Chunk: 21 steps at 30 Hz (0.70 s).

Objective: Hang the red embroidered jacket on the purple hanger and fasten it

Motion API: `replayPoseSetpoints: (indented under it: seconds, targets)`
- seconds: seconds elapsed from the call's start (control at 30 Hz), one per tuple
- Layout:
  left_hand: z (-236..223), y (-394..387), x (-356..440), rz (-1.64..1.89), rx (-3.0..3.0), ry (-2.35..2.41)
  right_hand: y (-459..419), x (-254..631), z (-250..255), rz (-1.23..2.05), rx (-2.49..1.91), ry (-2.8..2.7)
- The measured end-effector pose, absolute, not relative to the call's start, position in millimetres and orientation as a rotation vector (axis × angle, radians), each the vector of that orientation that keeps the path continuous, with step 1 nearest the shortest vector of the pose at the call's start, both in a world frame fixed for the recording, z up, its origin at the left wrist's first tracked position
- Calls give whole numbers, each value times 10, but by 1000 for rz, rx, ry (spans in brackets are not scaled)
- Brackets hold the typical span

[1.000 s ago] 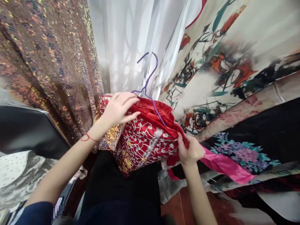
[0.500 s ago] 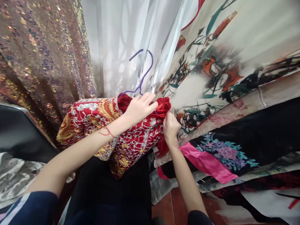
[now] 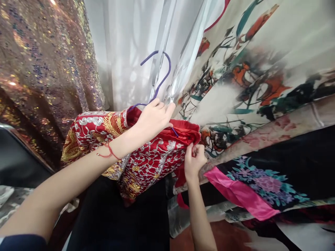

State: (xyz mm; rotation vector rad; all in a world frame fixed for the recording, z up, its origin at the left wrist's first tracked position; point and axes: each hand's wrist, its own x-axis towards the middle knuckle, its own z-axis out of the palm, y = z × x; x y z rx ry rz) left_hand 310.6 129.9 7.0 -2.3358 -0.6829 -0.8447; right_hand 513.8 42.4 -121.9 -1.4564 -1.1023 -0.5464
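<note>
A red garment [image 3: 154, 153] with silver and gold embroidery lies across my lap, its red lining showing at the opening. From that opening rises a purple hanger [image 3: 167, 69], hook upward and one arm tip bare against the lining. My left hand [image 3: 154, 116] is closed around the hanger just below its neck, the forefinger pointing up and right. On the right, my right hand [image 3: 194, 160] pinches the garment's edge with curled fingers. Most of the hanger's arms are hidden by my left hand and the cloth.
A sequined gold cloth [image 3: 52, 62] hangs at the left, beside a black chair back [image 3: 21, 157]. White sheer fabric [image 3: 128, 52] hangs behind the hanger. To the right are floral-printed cloth [image 3: 251, 83], black embroidered fabric [image 3: 300, 160] and a pink satin band [image 3: 240, 195].
My right hand has moved slightly right and down, drawing the garment's edge outward, so the opening is wider. A bare hanger tip now shows more clearly against the lining.
</note>
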Motion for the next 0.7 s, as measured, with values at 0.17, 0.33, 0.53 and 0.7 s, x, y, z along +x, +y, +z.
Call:
replayPoseSetpoints:
  seconds: [0.17,0.33,0.53,0.7]
  targets:
    - [27,1285,3129,-990,-2408,-710,-63,5100,-913,-261,-1490,-1100]
    - [46,1240,3186,-1021,-2393,-746,-592,4726,-692,-180,-1439,-1101]
    - [15,1308,3135,-1015,-2406,-641,-343,4114,-1138,-139,-1427,-1495]
    - [-548,962,2900,-1531,-2423,-488,-89,4046,-1555,-99,-1512,-1701]
